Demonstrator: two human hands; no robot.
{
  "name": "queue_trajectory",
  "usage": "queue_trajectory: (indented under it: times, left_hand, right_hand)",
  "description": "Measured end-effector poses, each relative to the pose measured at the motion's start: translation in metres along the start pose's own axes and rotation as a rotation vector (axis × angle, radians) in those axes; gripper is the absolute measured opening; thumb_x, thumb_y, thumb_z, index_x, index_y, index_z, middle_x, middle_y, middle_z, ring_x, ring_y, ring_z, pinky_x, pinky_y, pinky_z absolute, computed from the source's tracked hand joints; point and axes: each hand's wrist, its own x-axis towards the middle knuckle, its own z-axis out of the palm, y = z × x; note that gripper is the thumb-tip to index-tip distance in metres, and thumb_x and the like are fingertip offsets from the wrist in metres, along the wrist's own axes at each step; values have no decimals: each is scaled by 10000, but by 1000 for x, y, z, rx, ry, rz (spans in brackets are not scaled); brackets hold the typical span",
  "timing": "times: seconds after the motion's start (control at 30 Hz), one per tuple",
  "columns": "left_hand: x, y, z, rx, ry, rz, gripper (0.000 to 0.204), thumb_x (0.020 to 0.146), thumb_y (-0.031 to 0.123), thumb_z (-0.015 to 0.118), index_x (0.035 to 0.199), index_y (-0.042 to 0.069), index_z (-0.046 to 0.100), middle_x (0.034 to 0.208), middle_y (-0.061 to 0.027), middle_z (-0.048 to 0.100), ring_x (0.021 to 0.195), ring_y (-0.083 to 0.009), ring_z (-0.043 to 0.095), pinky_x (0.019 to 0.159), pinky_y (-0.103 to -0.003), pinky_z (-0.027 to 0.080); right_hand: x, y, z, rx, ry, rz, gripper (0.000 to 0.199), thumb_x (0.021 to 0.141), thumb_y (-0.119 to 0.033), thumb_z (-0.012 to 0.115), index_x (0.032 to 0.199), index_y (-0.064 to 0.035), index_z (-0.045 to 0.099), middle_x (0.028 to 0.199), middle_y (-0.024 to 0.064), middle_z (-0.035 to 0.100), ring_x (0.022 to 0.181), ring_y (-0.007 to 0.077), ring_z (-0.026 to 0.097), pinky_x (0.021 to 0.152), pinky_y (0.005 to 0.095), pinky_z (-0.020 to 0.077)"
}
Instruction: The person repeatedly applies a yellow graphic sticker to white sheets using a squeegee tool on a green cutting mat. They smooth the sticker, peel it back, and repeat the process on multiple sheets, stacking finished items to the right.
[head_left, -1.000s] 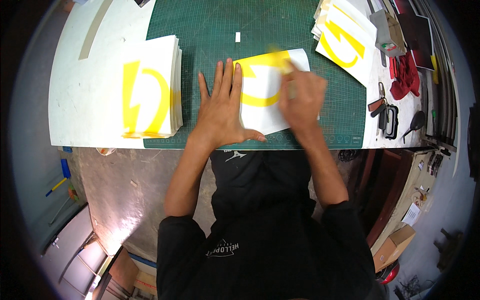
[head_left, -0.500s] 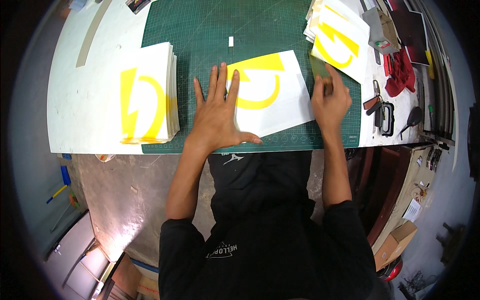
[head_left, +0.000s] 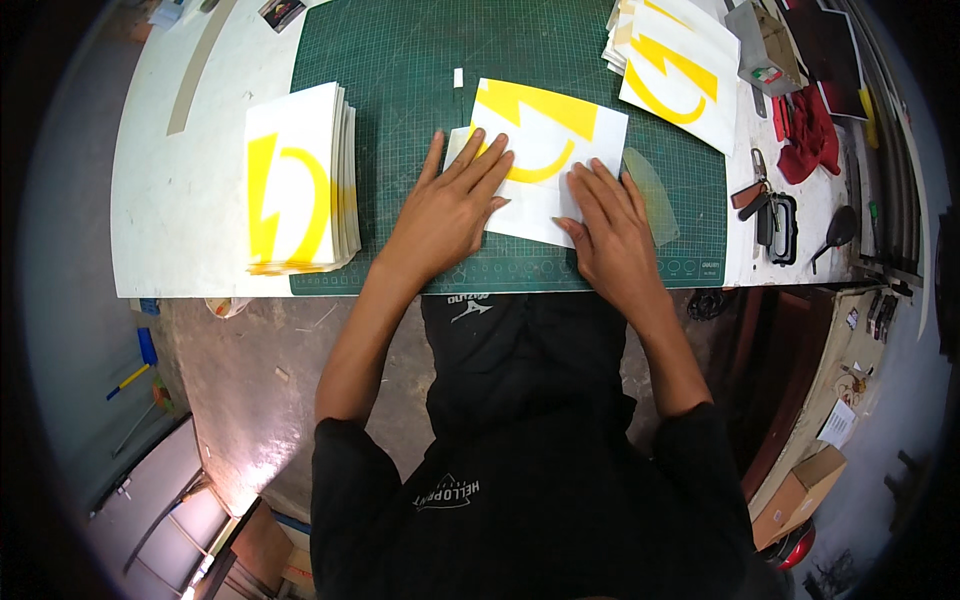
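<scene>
A white printed paper piece with bold yellow shapes (head_left: pixel 530 212) lies tilted on the green cutting mat (head_left: pixel 390 60), a second pale edge showing from under its left side. My left hand (head_left: pixel 455 210) rests flat on the piece's left part, fingers stretched out. On its right part lies my right hand (head_left: pixel 612 225), fingers extended and nothing gripped. Just right of that hand, a translucent yellow-green flat piece with rounded corners (head_left: pixel 655 205) sits on the mat.
At the left stands a thick stack of similar printed pieces (head_left: pixel 300 180). More pieces (head_left: pixel 680 75) are piled at the upper right. Beyond them are a grey metal box (head_left: pixel 765 50), a red cloth (head_left: pixel 808 135) and keys (head_left: pixel 765 200). The table's front edge runs near my wrists.
My right hand has let go of the translucent flat piece and moved left onto the paper. The paper has turned and shifted; my left hand has moved right onto it.
</scene>
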Motion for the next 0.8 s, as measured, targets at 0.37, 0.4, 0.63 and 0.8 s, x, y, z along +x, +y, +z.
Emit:
queue_trajectory:
  times: [0.37, 0.4, 0.63, 0.8]
  left_hand:
    - [-27, 28, 10, 39, 315, -40, 361, 787, 35, 779, 1144, 82, 786, 1295, -74, 720, 1216, -289, 644, 1142, -549, 450]
    - [-30, 29, 14, 37, 325, -40, 392, 768, 21, 769, 1156, 75, 782, 1306, -82, 719, 1237, -298, 641, 1137, -541, 462]
    - [-62, 46, 20, 11, 192, -73, 478, 870, 115, 774, 1334, 28, 699, 1507, -159, 610, 1460, -374, 514, 1195, -552, 425]
    - [-72, 51, 24, -59, 112, -113, 539, 941, 172, 770, 1445, 39, 633, 1604, -161, 524, 1533, -392, 424, 1247, -574, 346]
  right_hand:
    - [-14, 19, 14, 24, 79, -131, 298, 801, 15, 794, 1093, -42, 767, 1203, 112, 739, 1239, 301, 659, 1143, 554, 446]
    - [-16, 18, 15, 21, 87, -136, 283, 809, 12, 794, 1086, -39, 768, 1222, 114, 737, 1250, 308, 658, 1139, 553, 453]
    - [-47, 1, 11, 60, -7, -99, 283, 904, -92, 797, 1175, -19, 756, 1385, 124, 700, 1390, 339, 594, 1184, 557, 438]
    - [-58, 1, 11, 41, -64, -94, 366, 925, -179, 806, 1253, -31, 740, 1446, 127, 666, 1432, 329, 560, 1217, 549, 413]
